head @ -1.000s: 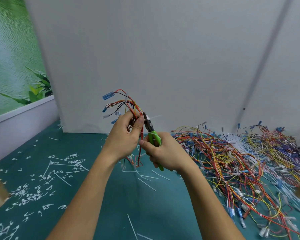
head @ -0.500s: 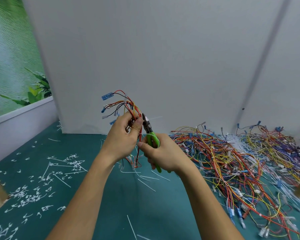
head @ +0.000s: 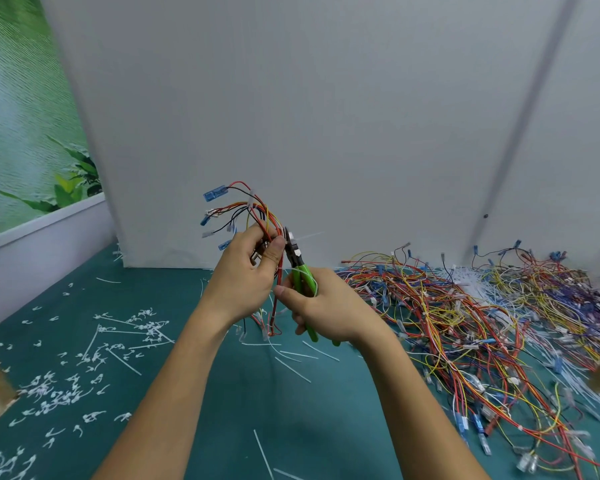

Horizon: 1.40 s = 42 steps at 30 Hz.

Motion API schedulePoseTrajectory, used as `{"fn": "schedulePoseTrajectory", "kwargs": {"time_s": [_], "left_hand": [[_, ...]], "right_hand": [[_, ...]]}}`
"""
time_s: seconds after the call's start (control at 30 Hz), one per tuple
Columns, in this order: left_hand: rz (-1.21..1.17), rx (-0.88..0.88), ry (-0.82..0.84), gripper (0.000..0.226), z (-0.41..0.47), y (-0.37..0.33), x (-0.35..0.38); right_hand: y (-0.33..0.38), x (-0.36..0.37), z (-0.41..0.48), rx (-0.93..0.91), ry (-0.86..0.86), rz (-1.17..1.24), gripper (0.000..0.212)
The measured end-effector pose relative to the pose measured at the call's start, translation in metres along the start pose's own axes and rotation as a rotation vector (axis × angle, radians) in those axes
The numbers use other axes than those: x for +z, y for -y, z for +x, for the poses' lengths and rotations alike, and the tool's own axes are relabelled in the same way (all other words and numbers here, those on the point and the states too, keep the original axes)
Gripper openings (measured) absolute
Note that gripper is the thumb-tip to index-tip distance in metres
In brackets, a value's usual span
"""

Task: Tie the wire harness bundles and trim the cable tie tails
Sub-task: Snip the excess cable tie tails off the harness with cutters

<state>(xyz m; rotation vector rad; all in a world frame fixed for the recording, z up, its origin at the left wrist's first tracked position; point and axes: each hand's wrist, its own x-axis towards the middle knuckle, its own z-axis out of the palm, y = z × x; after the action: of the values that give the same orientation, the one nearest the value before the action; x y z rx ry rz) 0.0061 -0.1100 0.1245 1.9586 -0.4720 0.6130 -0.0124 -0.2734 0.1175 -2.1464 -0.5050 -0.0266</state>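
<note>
A: So, where is the harness (head: pixel 257 216) just now?

B: Up in the air over the green worktop (head: pixel 194 344), in front of the white board (head: pixel 326 116). The left hand (head: pixel 245 275) is closed round its middle, thumb pressed on the wires. The blue connectors (head: pixel 214 195) fan out up and to the left, and the lower wires hang down towards the worktop.

A: And the right hand (head: pixel 329 306)?

B: Wrapped round the green handles of the cutters (head: pixel 300 268). The dark head points up, right beside the left thumb, at the bundle.

A: Is there a tie on it?

B: A white tie tail (head: pixel 307 236) sticks out to the right from the cutter head. Whether the blades are actually on it, I cannot tell; it is too small and a bit blurred.

A: What lies around?

B: To the right, a big heap of loose wires (head: pixel 465 306), red, yellow, blue and purple, with a bunch of white ties (head: pixel 471 275) near the board. To the left and under the hands, white offcuts (head: pixel 132 327) are scattered over the worktop, some long, some curled
</note>
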Motion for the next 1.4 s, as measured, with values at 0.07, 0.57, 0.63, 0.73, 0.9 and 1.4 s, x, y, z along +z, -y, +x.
{"fn": "schedulePoseTrajectory", "kwargs": {"time_s": [0.07,0.57,0.63,0.73,0.9,1.4], "left_hand": [[-0.008,0.004,0.000,0.012,0.000,0.000,-0.001],[0.008,0.001,0.023,0.011,0.000,0.000,-0.001],[0.001,0.006,0.017,0.011,0.000,0.000,-0.001],[-0.015,0.009,0.008,0.011,0.000,0.000,-0.003],[-0.013,0.012,0.015,0.012,0.000,-0.001,-0.002],[-0.015,0.014,0.001,0.013,0.002,0.000,-0.004]], "right_hand": [[-0.001,0.001,0.000,-0.007,-0.012,-0.008,0.028],[0.001,0.000,0.000,0.018,0.008,0.027,0.029],[0.000,0.001,0.000,0.006,-0.001,0.014,0.028],[-0.001,0.002,0.001,0.002,-0.031,0.043,0.030],[-0.003,-0.001,0.001,-0.009,-0.041,0.051,0.033],[-0.003,0.007,0.004,-0.036,-0.079,0.003,0.034]]}}
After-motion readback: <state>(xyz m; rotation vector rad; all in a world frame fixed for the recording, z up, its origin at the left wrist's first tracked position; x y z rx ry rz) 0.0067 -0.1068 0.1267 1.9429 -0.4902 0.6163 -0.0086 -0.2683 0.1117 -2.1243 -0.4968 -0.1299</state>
